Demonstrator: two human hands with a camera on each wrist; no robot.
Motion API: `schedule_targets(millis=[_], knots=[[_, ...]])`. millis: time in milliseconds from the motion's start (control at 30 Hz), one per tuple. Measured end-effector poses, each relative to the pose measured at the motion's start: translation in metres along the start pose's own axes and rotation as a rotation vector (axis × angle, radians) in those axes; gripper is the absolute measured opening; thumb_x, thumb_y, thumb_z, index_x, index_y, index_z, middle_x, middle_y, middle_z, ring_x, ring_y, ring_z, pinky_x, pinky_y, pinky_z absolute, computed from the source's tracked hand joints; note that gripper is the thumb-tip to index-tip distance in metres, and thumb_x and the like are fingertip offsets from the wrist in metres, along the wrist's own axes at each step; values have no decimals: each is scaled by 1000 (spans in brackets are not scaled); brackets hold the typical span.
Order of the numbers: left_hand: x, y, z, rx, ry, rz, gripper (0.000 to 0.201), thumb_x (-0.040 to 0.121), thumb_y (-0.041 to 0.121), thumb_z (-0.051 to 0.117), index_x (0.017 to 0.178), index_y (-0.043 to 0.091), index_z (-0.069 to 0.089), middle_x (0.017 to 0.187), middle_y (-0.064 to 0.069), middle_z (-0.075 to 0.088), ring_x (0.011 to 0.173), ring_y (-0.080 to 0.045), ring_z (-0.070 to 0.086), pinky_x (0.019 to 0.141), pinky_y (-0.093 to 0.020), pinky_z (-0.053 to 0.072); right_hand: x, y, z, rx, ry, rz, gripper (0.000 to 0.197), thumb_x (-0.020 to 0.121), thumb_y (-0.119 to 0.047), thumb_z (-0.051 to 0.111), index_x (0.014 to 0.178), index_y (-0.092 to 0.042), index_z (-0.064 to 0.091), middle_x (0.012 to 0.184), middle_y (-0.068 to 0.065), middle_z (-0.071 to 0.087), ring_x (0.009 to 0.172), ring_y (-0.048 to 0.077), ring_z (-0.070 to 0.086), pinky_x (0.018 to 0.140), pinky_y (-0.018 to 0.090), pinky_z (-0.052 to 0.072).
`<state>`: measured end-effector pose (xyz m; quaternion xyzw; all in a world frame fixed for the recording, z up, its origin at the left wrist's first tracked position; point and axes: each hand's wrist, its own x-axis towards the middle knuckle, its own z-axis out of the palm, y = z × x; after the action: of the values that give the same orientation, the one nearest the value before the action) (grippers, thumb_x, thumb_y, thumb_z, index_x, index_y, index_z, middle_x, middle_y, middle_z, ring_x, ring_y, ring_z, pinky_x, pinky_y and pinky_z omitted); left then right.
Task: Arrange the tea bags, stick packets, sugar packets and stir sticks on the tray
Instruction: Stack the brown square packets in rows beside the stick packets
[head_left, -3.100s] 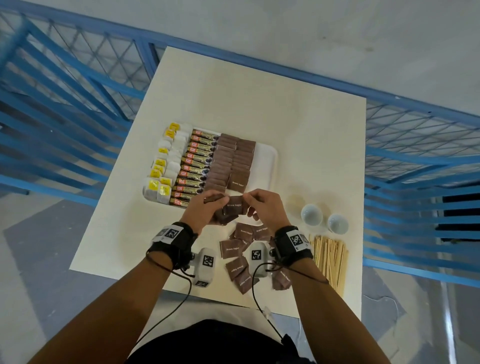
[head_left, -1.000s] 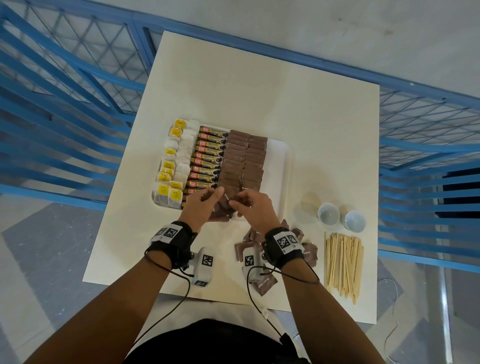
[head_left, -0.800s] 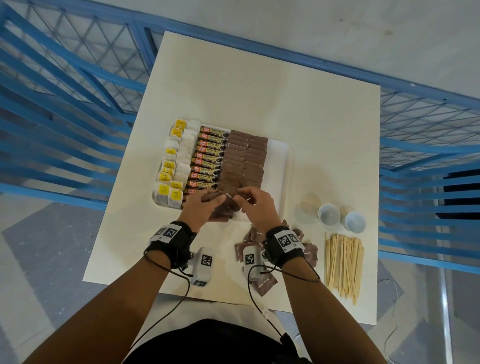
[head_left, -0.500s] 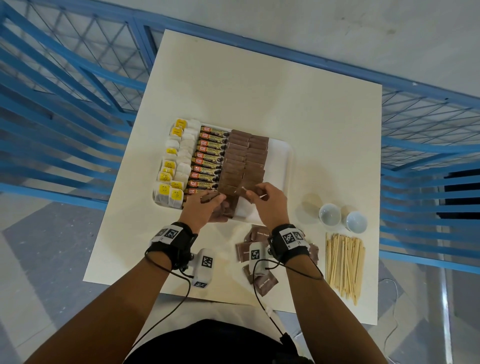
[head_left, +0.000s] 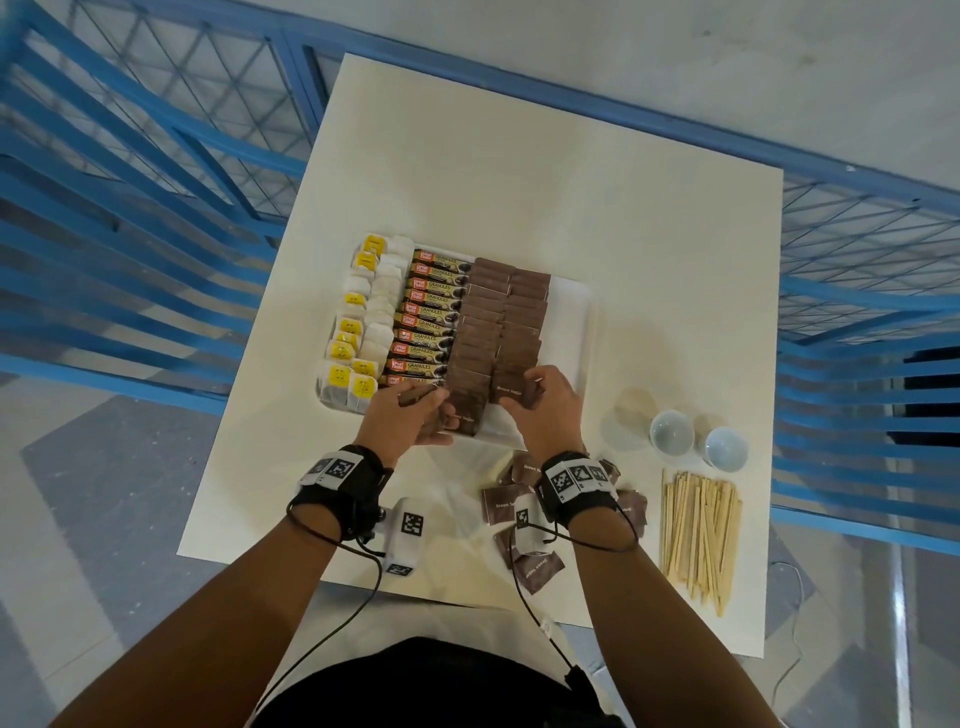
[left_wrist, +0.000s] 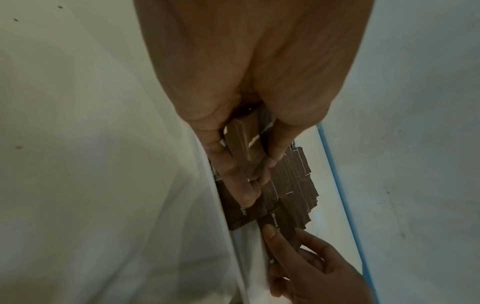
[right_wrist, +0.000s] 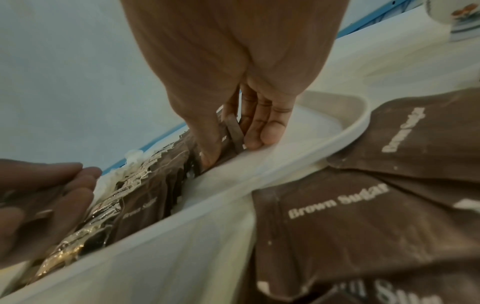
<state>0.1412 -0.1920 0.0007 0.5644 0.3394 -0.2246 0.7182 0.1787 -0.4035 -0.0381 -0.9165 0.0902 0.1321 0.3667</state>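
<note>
One sugar packet (head_left: 511, 391) has moved from the left hand's (head_left: 410, 418) held stack (left_wrist: 246, 144) into the right hand's (head_left: 545, 408) pinch, now extending the tray's (head_left: 584, 322) right row.

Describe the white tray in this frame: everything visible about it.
The white tray is a shallow rounded-corner rectangle, seemingly plastic, with a low raised rim, lying flat on the cream table. From its left it holds tea bags, stick packets and two overlapping rows of brown sugar packets; a bare strip remains along its right side. The right hand pinches a packet at the near end; the left hand grips spare packets over the near rim.
</note>
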Motion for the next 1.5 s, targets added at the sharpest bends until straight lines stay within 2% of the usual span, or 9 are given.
schedule_targets(millis=[233, 567, 733, 933, 1133, 1200, 1300, 1367, 1500], knots=[[0, -3, 1, 4, -6, -7, 25, 98, 14, 67, 114, -6, 65, 88, -15, 74, 79, -30, 74, 75, -48, 64, 2, -1, 4, -14, 53, 8, 44, 77, -34, 83, 107, -30, 52, 102, -6, 68, 88, 14, 66, 84, 33, 58], [0, -1, -1, 4, -3, -8, 26, 98, 12, 66, 117, -6, 64, 88, -16, 74, 78, -30, 74, 72, -45, 64, 4, -3, 8, 4, 102, -1, 53, 76, -32, 84, 112, -28, 46, 109, -1, 67, 92, 16, 66, 84, 37, 58], [0, -2, -1, 3, -5, -9, 28, 98, 12, 66, 118, -8, 63, 90, -19, 73, 80, -31, 73, 69, -43, 64, 6, -5, 7, 14, 124, 9, 58, 73, -36, 87, 110, -26, 44, 96, -3, 65, 79, 12, 62, 76, 36, 57], [0, -3, -1, 9, -10, -11, 26, 99, 10, 65, 117, -8, 63, 88, -16, 73, 79, -30, 72, 70, -43, 64, 6, -2, 6, 50, 124, 26, 53, 74, -34, 88, 109, -23, 49, 83, -4, 64, 71, 6, 58, 74, 32, 56], [3, -4, -1, -10, -28, -22, 21, 99, 4, 62, 117, -6, 64, 91, -19, 71, 76, -30, 72, 70, -44, 65, 3, -1, 5, 93, 133, 14, 47, 76, -30, 87, 107, -21, 52, 73, -7, 61, 69, 8, 58, 71, 30, 54], [3, -3, 0, 0, -43, -20, 19, 99, -4, 56, 117, -5, 63, 95, -22, 70, 75, -30, 72, 67, -42, 64, 2, -1, 5, 93, 131, 11, 46, 77, -29, 86, 107, -21, 53, 73, -7, 60, 68, 8, 58, 71, 30, 55], [4, -3, 1, -3, -80, -17, 29, 96, -16, 45, 118, -4, 60, 93, -21, 70, 73, -28, 74, 65, -40, 64, 2, -1, 5, 95, 133, 3, 42, 78, -27, 86, 106, -20, 55, 74, -7, 59, 68, 8, 58, 70, 29, 55], [4, -4, 2, 2, -107, -6, 30, 95, -18, 46, 119, -5, 57, 94, -21, 71, 77, -31, 74, 70, -42, 65, 2, -3, 3, 100, 133, 6, 42, 78, -26, 85, 106, -20, 55, 74, -6, 60, 68, 7, 57, 69, 27, 53], [3, -7, 2, 51, -154, 28, 32, 96, -15, 52, 127, -10, 54, 110, -25, 73, 104, -43, 71, 80, -44, 64, -1, -4, 0, 103, 156, -2, 41, 80, -27, 83, 108, -21, 53, 76, -5, 61, 72, 9, 59, 68, 20, 48]])
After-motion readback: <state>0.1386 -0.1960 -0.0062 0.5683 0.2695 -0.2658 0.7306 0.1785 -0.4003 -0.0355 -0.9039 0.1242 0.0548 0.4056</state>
